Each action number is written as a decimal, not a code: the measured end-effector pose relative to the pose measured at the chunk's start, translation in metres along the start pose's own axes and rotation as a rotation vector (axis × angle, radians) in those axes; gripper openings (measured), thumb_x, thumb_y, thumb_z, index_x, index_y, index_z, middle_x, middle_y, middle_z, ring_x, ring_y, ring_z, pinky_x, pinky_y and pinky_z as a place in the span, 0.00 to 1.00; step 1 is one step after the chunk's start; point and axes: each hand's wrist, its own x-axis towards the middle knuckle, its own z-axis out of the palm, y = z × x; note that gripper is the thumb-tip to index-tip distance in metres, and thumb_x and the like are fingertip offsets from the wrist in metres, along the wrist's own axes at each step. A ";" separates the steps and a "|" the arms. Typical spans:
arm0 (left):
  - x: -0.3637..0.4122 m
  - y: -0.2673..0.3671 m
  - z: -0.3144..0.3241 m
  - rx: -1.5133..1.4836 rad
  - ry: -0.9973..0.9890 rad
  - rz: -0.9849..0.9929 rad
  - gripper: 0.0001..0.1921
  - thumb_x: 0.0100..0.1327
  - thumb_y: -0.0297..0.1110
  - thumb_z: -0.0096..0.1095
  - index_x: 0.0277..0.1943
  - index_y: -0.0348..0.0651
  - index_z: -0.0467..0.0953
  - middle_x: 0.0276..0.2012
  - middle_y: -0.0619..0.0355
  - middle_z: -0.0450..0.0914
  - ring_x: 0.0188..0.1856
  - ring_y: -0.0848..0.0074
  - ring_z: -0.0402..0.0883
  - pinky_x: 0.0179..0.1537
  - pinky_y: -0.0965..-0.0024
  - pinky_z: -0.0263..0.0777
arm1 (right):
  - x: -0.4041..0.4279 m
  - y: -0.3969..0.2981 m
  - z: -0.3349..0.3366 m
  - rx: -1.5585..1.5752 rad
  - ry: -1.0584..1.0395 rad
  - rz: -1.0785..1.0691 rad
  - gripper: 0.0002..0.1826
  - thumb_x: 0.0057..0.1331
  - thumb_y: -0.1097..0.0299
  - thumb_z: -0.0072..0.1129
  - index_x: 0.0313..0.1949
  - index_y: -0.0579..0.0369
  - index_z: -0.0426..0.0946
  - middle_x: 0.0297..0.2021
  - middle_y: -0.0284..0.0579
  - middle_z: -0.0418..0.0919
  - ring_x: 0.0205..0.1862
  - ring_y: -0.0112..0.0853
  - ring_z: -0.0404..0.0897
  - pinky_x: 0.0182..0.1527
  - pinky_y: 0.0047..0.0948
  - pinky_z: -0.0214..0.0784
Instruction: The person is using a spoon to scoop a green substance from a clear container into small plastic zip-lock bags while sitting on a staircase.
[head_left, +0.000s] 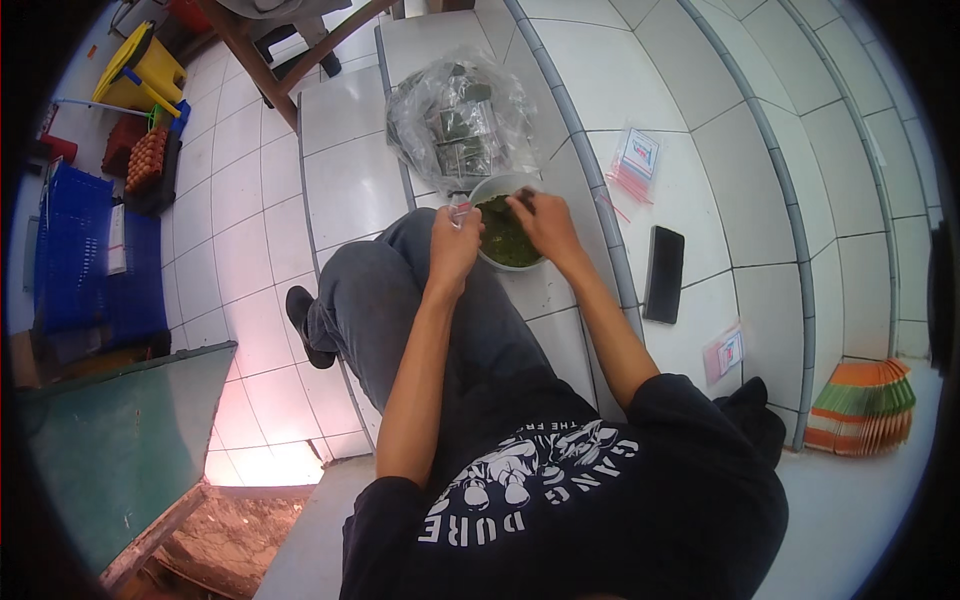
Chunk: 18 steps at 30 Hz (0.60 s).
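A round pale bowl (517, 264) holding dark green, crumbly material (506, 234) stands on the tiled step beside my thigh. At the bowl's left rim my left hand (455, 244) grips a small clear plastic zip bag (459, 211) with a red strip. Over the bowl's right side is my right hand (546, 221), its fingers bent together around a dark bit; what exactly it pinches is too small to tell. Just beyond the bowl lies a large clear plastic bag (514, 97) with several small filled packets (461, 127) inside.
On the higher step at the right are a pack of zip bags (636, 159), a black smartphone (664, 274) and another small pack (724, 355). Folded orange and green paper (862, 409) stands farther right. Blue plastic crates (75, 247), an egg tray (147, 159) and a yellow bin (142, 71) are at the left.
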 end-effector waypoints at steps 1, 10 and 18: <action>0.002 -0.002 0.002 0.000 -0.001 -0.002 0.20 0.71 0.37 0.58 0.59 0.35 0.69 0.48 0.55 0.78 0.45 0.74 0.81 0.45 0.71 0.76 | -0.004 -0.001 0.005 0.050 -0.016 -0.056 0.12 0.68 0.64 0.60 0.39 0.62 0.81 0.28 0.57 0.82 0.32 0.54 0.82 0.35 0.45 0.71; 0.000 -0.001 0.005 0.008 -0.004 0.023 0.16 0.70 0.36 0.59 0.55 0.38 0.70 0.44 0.58 0.78 0.45 0.76 0.79 0.45 0.71 0.75 | -0.028 -0.008 -0.020 0.272 -0.311 0.228 0.14 0.71 0.62 0.58 0.40 0.63 0.82 0.29 0.45 0.85 0.30 0.31 0.82 0.36 0.32 0.73; -0.009 0.020 0.003 -0.422 -0.105 0.172 0.20 0.70 0.39 0.61 0.56 0.35 0.66 0.36 0.60 0.73 0.36 0.79 0.73 0.45 0.73 0.70 | -0.060 0.012 -0.045 0.800 0.032 0.563 0.17 0.75 0.59 0.54 0.45 0.64 0.78 0.33 0.47 0.85 0.30 0.24 0.80 0.35 0.22 0.74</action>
